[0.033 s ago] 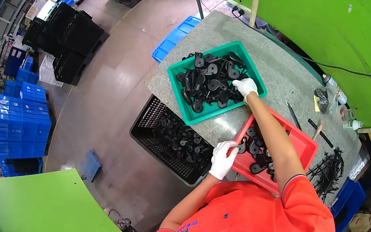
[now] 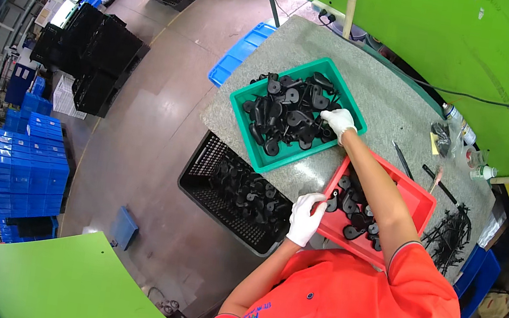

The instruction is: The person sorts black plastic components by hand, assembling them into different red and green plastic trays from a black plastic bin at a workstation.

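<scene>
Jumbled black parts (image 2: 300, 118) in green tray (image 2: 274, 160)

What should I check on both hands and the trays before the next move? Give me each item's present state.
1. Right hand at the green tray, among the black parts: ok.
2. Right hand's grip on a part: cannot tell; the fingertips are not clear enough.
3. Left hand at the left edge of the red tray: ok.
4. Left hand's grip on a part: cannot tell.
5. Clear view into the red tray: not ok; the right forearm crosses over it.
6. Black parts present in both trays: ok.
</scene>
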A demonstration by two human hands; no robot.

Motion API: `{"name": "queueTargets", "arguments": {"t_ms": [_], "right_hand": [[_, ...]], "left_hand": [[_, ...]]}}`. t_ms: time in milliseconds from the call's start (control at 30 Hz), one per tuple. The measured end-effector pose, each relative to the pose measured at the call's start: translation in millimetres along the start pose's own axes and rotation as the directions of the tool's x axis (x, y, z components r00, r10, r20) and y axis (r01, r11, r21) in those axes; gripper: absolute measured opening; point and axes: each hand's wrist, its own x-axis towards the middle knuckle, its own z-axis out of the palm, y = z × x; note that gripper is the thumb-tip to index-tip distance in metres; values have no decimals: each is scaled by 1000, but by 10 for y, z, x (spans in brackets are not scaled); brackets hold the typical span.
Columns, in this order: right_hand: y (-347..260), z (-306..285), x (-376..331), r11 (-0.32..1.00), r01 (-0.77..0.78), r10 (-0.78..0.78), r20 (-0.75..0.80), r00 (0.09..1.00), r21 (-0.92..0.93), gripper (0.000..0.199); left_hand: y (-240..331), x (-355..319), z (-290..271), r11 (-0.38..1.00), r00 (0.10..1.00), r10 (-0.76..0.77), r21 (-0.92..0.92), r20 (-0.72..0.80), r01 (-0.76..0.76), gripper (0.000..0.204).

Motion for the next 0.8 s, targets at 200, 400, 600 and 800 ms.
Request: {"name": "queueTargets", "arguments": {"t_ms": [200,400,600,800], "right_hand": [[-299,-297,-603,872,-11,-114,226,967,489,18],[-214,-672,-888,897,231,-278,74,958,377,21],[-160,-1135,-1774,911,400,-397,53,916,-96,24],[316,-1492,-2416,850,499,-492,87,866,-168,26]], "left_hand": [[-385,197,-6,971,985,-171,-170,-21,165,17],[-52,737,-223,956,923,-89,-292,-375,-27,37],[563,1303,-494,931,897,359,31,-259,-364,68],[744,1292,139,948,941,308,-124,141,-292,62]]}}
